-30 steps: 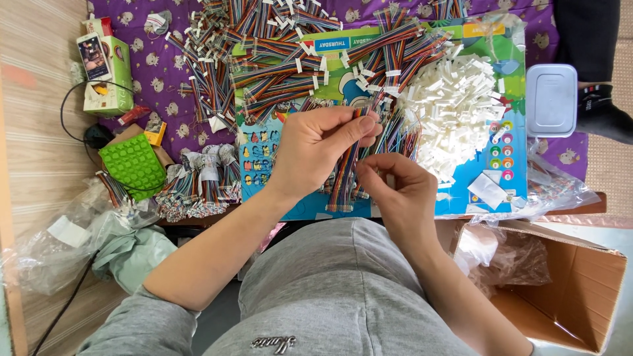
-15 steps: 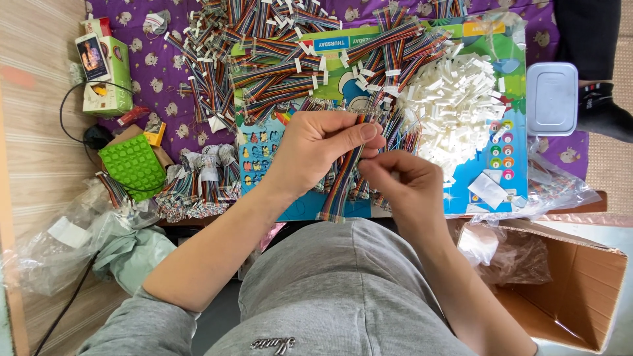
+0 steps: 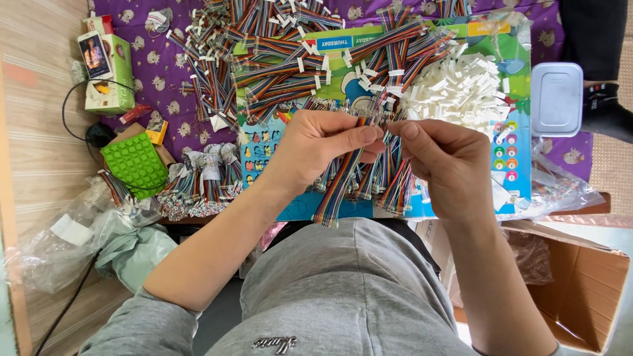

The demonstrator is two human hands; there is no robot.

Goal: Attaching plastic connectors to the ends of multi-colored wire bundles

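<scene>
My left hand (image 3: 316, 148) pinches the top end of a multicoloured ribbon cable (image 3: 339, 188) that hangs down toward my lap. My right hand (image 3: 445, 165) meets it fingertip to fingertip at that same end, thumb and forefinger closed on the cable's tip. Both hands hover over a colourful play board (image 3: 514, 142) covered with more ribbon cables (image 3: 283, 72). A heap of small white connectors (image 3: 455, 89) lies just beyond my right hand. Several cables lie bunched under my hands at the board's near edge.
Bundled cables (image 3: 201, 181) lie at the board's left, beside a green bumpy pad (image 3: 135, 161) and a green box (image 3: 105, 62). A pale lidded container (image 3: 557, 99) sits far right. An open cardboard box (image 3: 580, 290) stands at lower right; plastic bags (image 3: 72, 237) at lower left.
Both hands have risen slightly and drawn together, so the fingertips now meet at the cable's top end. The cable hangs lower from my left hand.
</scene>
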